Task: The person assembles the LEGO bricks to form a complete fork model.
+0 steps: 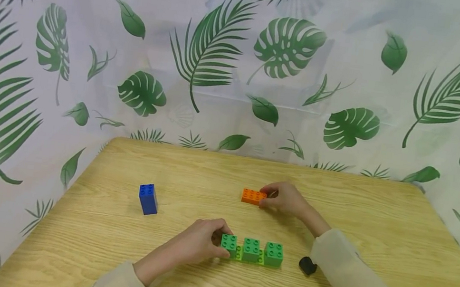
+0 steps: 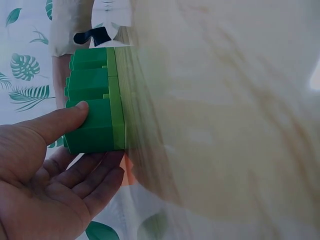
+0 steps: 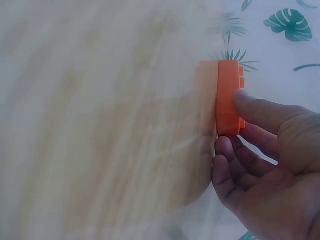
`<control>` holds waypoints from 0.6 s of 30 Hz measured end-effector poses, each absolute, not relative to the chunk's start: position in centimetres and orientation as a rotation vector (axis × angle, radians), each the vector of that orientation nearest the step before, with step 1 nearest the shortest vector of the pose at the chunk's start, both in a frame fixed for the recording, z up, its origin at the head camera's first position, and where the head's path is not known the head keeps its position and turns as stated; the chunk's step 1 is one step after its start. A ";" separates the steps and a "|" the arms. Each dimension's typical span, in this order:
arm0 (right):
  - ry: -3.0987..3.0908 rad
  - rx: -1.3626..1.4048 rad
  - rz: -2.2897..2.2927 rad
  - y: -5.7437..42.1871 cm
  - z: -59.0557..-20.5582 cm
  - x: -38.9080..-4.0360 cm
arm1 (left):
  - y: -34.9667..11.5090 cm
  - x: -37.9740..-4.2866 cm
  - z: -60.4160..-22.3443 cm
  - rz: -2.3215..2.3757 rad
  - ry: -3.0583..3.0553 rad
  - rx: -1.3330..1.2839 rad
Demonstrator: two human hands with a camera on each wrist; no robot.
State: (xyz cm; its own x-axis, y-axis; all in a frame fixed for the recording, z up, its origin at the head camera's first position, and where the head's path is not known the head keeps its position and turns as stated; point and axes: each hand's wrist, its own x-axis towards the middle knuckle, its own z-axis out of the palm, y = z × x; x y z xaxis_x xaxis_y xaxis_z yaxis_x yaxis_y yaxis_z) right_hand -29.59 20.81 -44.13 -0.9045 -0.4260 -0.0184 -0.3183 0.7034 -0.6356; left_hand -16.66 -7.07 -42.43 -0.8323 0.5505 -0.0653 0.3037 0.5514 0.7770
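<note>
On the table, three green blocks (image 1: pixel 251 246) stand in a row on a lime-green base of flat bricks (image 1: pixel 261 257), with gaps between them. My left hand (image 1: pixel 203 239) grips the leftmost block, thumb on its near face and fingers behind it; the left wrist view shows the thumb pressed on the green block (image 2: pixel 92 127). Farther back, my right hand (image 1: pixel 285 199) pinches the right end of an orange building brick (image 1: pixel 251 196). In the right wrist view the thumb lies on the side of the orange brick (image 3: pixel 228 100), which sits right at the table surface.
A tall blue block (image 1: pixel 148 199) stands at the left of the table (image 1: pixel 93 241). The small black thing (image 1: pixel 307 266) by the right sleeve is the wrist camera's mount. Behind the table hangs a leaf-patterned cloth (image 1: pixel 214 127).
</note>
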 end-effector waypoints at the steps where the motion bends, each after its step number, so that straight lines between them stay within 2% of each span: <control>1: 2.740 -0.623 -0.963 20.9 -44.0 -29.3 | -7.1 -16.7 -42.4 1.163 2.486 0.704; 18: 2.629 -0.777 -0.918 20.7 -43.5 -24.4 | -7.0 -16.4 -42.2 1.183 2.469 0.680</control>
